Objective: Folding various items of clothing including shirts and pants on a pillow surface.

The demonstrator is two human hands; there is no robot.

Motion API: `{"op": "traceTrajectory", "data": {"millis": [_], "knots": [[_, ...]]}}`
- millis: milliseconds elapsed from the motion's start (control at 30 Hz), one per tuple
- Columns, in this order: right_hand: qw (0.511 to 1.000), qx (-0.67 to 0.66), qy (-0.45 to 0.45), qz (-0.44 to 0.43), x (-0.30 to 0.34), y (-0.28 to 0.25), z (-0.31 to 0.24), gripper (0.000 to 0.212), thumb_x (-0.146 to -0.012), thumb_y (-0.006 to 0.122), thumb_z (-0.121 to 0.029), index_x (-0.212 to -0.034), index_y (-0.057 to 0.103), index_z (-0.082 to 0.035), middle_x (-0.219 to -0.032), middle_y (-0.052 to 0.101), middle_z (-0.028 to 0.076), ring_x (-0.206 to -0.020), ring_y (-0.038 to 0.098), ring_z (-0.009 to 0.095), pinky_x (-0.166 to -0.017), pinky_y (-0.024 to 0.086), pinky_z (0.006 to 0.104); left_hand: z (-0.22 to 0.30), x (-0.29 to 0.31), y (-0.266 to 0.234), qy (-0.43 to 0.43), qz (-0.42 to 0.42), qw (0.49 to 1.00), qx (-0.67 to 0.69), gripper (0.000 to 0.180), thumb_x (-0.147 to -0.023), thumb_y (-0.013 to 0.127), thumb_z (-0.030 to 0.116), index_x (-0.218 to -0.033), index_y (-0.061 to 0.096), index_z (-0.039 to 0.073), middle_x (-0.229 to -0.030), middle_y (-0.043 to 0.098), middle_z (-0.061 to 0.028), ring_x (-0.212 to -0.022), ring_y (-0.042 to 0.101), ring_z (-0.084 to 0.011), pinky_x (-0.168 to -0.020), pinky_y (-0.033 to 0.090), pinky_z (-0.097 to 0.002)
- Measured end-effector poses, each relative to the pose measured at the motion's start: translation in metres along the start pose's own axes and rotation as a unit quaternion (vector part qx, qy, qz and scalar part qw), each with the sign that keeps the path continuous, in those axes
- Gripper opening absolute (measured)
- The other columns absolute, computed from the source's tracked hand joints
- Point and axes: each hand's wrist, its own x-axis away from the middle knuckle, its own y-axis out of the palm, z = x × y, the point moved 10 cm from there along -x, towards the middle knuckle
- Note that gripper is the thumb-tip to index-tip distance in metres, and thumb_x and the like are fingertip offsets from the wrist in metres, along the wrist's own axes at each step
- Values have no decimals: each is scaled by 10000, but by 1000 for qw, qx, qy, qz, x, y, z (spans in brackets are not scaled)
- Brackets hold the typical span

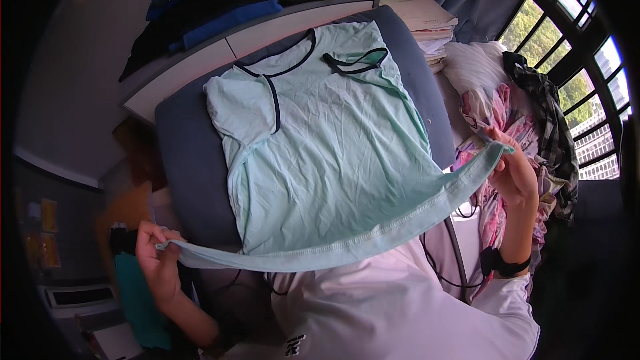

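A mint-green T-shirt (333, 140) with dark trim at its neck and sleeves lies spread on a dark blue padded surface (190, 160). Its neckline is at the far end and its hem is toward me. My left hand (160, 253) pinches the left corner of the hem. At the right corner, my right hand (512, 170) grips the hem between thumb and fingers. Between both hands the hem is lifted and stretched in a sagging curve, clear of the padded surface's near edge. Wrinkles run across the body of the shirt.
Folded blue and black clothes (247, 0) are stacked on a white-fronted shelf (187, 70) behind. A paper stack (427, 27) sits at the back right. Crumpled floral fabric (500, 113) and a white pillow (473, 63) lie by the barred window (567, 60).
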Motion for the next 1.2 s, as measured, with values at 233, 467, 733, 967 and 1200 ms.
{"op": "traceTrajectory", "data": {"millis": [233, 467, 733, 967, 1200], "knots": [[1000, -12, 14, 13, -231, 83, -54, 248, -1018, 566, -29, -1245, 548, 68, -1158, 696, 150, -1036, 727, 211, -908, 637, 316, -45, -203, 2, -101, 55, 993, 20, 257, -1006, 689, 219, -1125, 524, 63, -910, 631, -24, -845, 595, -70, -757, 472, -233], [985, 162, -42, -35, -269, 105, -24, 488, -1041, 609, -207, -1439, 417, 1, -1289, 635, 173, -1163, 667, 299, -1009, 548, 421, -126, -238, 5, -192, 47, 928, -315, 565, -1020, 607, 470, -1277, 456, -9, -925, 673, -125, -748, 675, -175, -599, 579, -312], [502, 786, -316, -173, -94, 159, 54, 630, -812, 812, -324, -1375, 606, -134, -1452, 581, 93, -1368, 529, 283, -1168, 354, 549, -114, -76, 76, -233, 10, 971, -49, 640, -985, 661, 48, -1489, 267, 31, -912, 687, -109, -801, 654, -110, -631, 585, -288], [393, 813, -422, -82, -100, 93, 32, 348, -851, 684, -109, -1197, 726, -111, -1250, 733, 14, -1260, 643, 260, -1147, 390, 544, -121, -44, 77, -320, -20, 947, 13, 686, -929, 664, -90, -1489, 294, 51, -1046, 729, -174, -852, 702, -147, -733, 583, -280], [443, 814, -375, -5, -72, 95, 48, 589, -738, 622, 15, -1310, 658, -119, -1439, 613, 73, -1389, 512, 307, -1194, 292, 578, -118, 4, 98, -405, -158, 897, -81, 672, -887, 690, -108, -1465, 380, 42, -888, 668, -107, -751, 671, -150, -682, 561, -286]]}}
